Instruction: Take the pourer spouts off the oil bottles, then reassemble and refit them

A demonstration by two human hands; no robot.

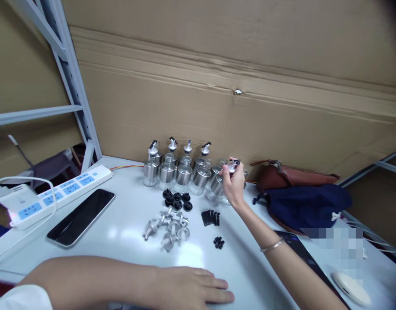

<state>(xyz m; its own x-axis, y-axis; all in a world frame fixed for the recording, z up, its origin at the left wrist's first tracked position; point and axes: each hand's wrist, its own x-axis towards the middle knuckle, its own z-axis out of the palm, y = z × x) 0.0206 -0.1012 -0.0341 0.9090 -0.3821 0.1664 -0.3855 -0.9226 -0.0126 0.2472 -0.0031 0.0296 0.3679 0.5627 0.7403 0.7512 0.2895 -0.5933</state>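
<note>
My right hand (235, 185) is closed around a silver pour spout (232, 165) with a black tip, at the right end of the bottle rows. Whether the spout sits in a bottle is hidden by my fingers. My left hand (191, 288) lies flat on the white table (133, 254) near its front edge, fingers stretched out. Several glass bottles with steel bands (184, 175) stand in rows at the back; several at the rear left carry pour spouts (188, 147). In front lie black rubber stoppers (177, 204), silver spout parts (174, 227), black strip-like pieces (211, 217) and small black caps (218, 243).
A smartphone (81, 217) and a white power strip (62, 196) with a plugged charger (19, 197) lie at left. Cardboard (198, 103) walls the back. A brown bag (291, 174), a dark blue cloth item (307, 204) and a white oval object (351, 287) are at right.
</note>
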